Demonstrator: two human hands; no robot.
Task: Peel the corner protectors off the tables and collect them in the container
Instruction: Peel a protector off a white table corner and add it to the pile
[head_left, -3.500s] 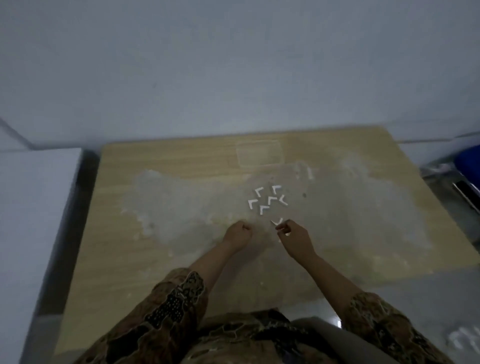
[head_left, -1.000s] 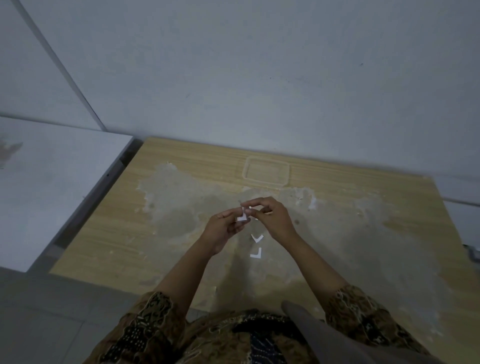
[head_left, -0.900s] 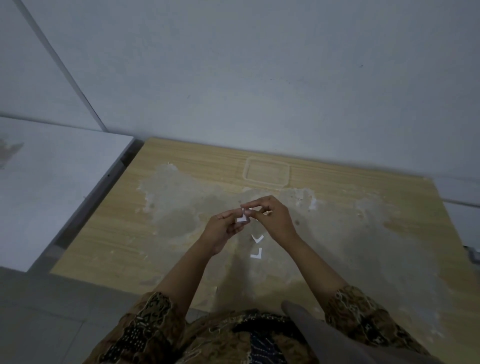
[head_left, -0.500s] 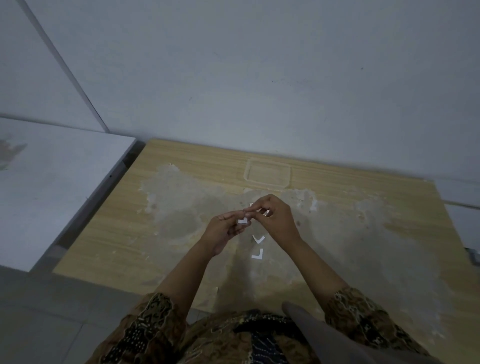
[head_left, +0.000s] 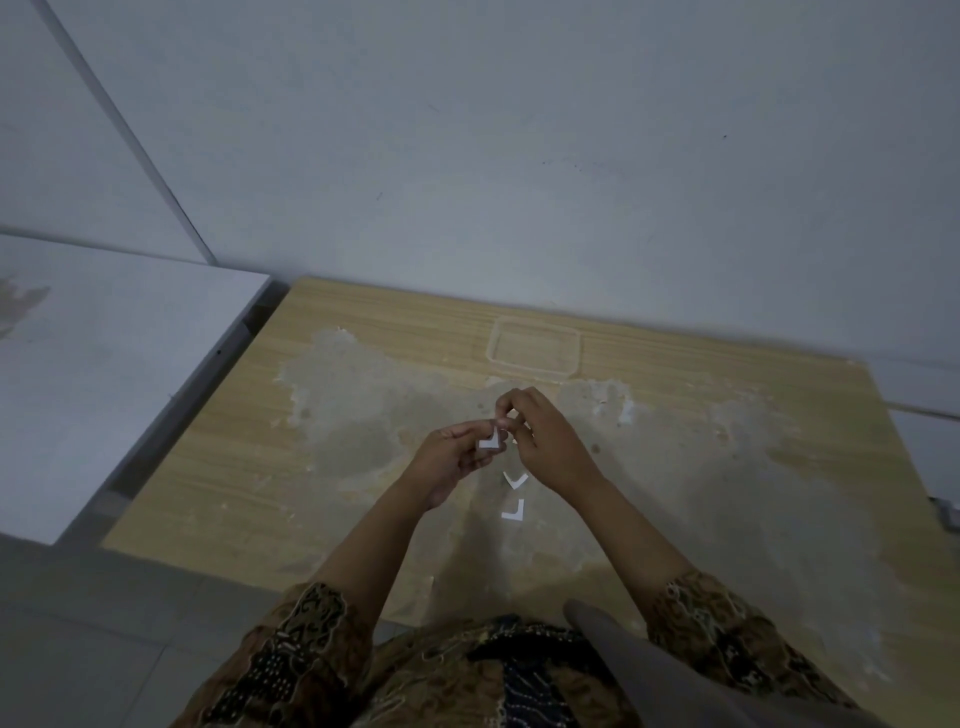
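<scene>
My left hand (head_left: 451, 457) holds a small white L-shaped corner protector (head_left: 490, 441) between its fingertips, above the middle of the wooden table (head_left: 218, 467). My right hand (head_left: 545, 441) is right beside it, its fingers pinched at the top of the same piece. Two more white corner protectors lie flat on the table under my hands, one (head_left: 515, 480) nearer my right wrist and one (head_left: 514, 512) below it. A clear shallow rectangular container (head_left: 535, 347) stands farther back near the wall, a little beyond my hands.
A large grey patch of residue covers the middle of the table. A white table (head_left: 104, 364) stands to the left across a narrow gap. A plain wall runs just behind the table. Grey floor lies at the lower left.
Since 3.5 s ago the view swung left and the cluster of protectors is gone from the table, save two. In the last second both hands stayed together on one protector, fingers shifting slightly.
</scene>
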